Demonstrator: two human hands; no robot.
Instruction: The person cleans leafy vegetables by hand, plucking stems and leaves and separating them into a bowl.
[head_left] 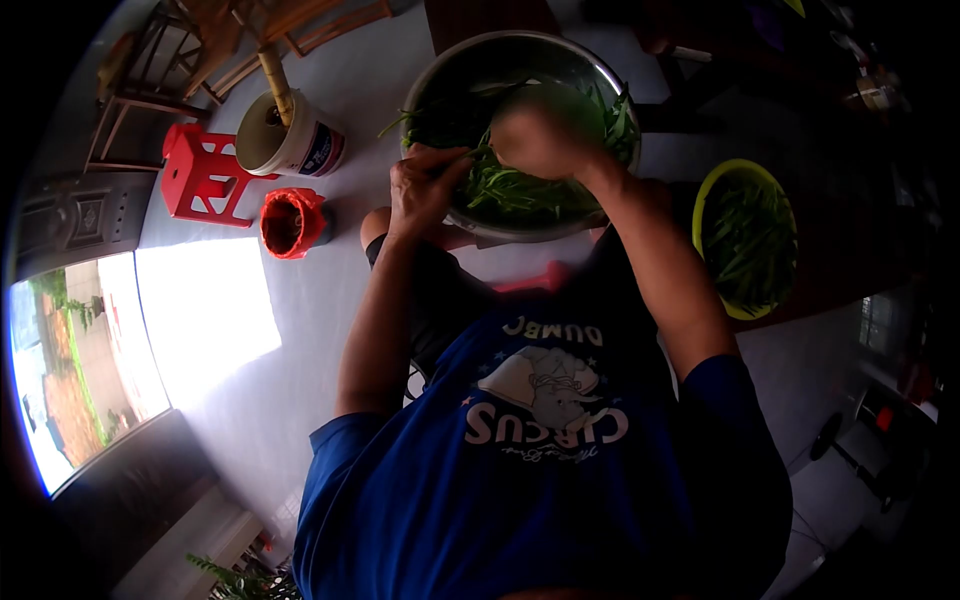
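Pinching greens (515, 192), left hand (422, 185) by basin (575, 62) over pale floor (365, 75); right hand (540, 140) blurred, grip unclear.

The person's right hand (543, 137) is blurred over the round, shiny metal bowl (585, 60), so its fingers and grip cannot be made out. Long green leafy stems (515, 195) hide most of the bowl's floor. Shadow obscures the contents of the bin lined with red plastic (312, 205). The bottom edge cuts off the dark blue printed T-shirt (520, 510) and a green feathery-leaved plant (235, 578).
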